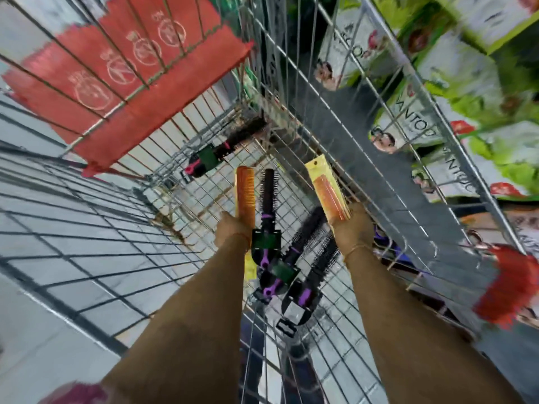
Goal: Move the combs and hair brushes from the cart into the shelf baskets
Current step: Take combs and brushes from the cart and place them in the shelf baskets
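Note:
Both my arms reach down into the wire cart [204, 158]. My left hand [230, 230] is closed around the lower end of an orange comb [245, 193], which stands upright. My right hand [354, 228] grips a packaged orange comb [326, 193] with a yellow card top. Between my hands, black round hair brushes with purple handles [269, 225] lie in a pile on the cart floor. A black brush with a pink handle [224, 150] lies at the cart's far end.
The cart's red child-seat flap [125, 68] hangs at the upper left. Shelves with green and white boxes [455, 71] run along the right, behind the cart's wire side. Pale floor tiles show through the mesh on the left.

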Motion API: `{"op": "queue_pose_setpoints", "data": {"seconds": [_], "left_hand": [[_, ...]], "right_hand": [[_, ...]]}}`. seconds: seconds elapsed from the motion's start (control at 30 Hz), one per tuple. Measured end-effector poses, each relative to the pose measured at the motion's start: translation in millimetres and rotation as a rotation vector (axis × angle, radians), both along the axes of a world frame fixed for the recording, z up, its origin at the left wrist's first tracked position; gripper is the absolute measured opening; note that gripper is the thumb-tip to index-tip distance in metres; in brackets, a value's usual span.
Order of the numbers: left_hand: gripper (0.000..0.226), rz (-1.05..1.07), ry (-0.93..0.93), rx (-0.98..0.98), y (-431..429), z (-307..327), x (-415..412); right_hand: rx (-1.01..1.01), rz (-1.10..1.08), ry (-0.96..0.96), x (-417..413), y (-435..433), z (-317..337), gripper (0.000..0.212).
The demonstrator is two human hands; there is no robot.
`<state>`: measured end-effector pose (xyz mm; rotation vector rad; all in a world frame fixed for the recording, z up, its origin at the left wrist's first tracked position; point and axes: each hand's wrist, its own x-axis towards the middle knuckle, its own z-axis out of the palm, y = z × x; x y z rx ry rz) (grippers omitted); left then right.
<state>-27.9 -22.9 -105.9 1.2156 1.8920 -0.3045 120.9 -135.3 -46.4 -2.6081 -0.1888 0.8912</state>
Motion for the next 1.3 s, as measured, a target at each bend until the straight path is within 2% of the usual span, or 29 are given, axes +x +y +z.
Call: {"op": "queue_pose_setpoints", "data": {"seconds": [0.13,0.33,0.47,0.6,0.7,0.8,0.9,1.0,1.07,1.2,1.3], "left_hand": [[0.032,0.058,-0.057,0.081,-2.8,21.3,7.9],[0.017,0.201,-0.234,0.414,-12.9,86.4,34.1],[0.015,0.167,-0.453,0.701,-24.3,135.5,58.3],[0.035,0.137,-0.653,0.958,-42.7,203.4,87.9],[0.039,0.115,-0.803,1.105,-61.2,265.7,114.3],[0.035,0.083,-0.973,1.251,-89.9,329.2,141.4],[0.045,-0.022,-1.14,1.372,-128.2,386.2,174.0],[0.046,-0.179,-1.331,1.374,-182.7,433.3,210.8],[0.04,-0.276,-1.422,1.29,-224.7,456.0,235.7],[0.04,-0.511,-1.465,1.107,-312.9,473.4,276.8],[0.041,-0.621,-1.535,0.979,-369.7,464.1,295.5]], "right_hand": [[0.119,0.043,-0.015,-4.1,-1.7,7.3,0.026],[0.374,0.148,-0.015,-25.2,4.5,54.2,0.014],[0.576,0.146,-0.097,-30.8,4.5,95.1,0.026],[0.896,0.115,-0.283,-27.3,2.0,159.6,0.035],[1.103,0.01,-0.497,-11.8,-6.7,223.2,0.038],[1.259,-0.087,-0.649,7.5,-32.1,288.4,0.032],[1.341,-0.254,-0.816,34.7,-68.8,341.1,0.037],[1.362,-0.368,-0.943,67.2,-120.7,380.6,0.031],[1.308,-0.412,-1.012,89.7,-163.0,398.8,0.031],[1.1,-0.422,-1.185,125.3,-252.3,414.2,0.031],[0.989,-0.436,-1.265,140.1,-311.5,406.8,0.029]]}}
